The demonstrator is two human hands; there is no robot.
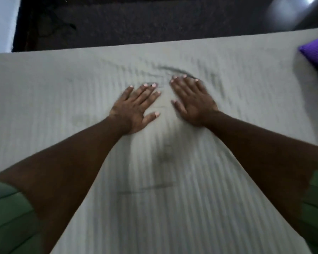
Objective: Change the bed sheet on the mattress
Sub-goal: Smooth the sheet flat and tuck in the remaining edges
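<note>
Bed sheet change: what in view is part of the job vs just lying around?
Job:
- bed sheet, white, striped, spread on the mattress
- left hand, flat on it
- right hand, flat on it

Bystanders:
- purple cushion, right edge
- dark carpet beyond the bed

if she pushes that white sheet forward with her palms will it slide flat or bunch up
Probably bunch: the sheet already shows curved wrinkles just beyond the right hand, so it looks thin and floppy. Both the right and the left hand lie flat on it, which suggests it drags with them rather than slipping under. It seems light.
</note>
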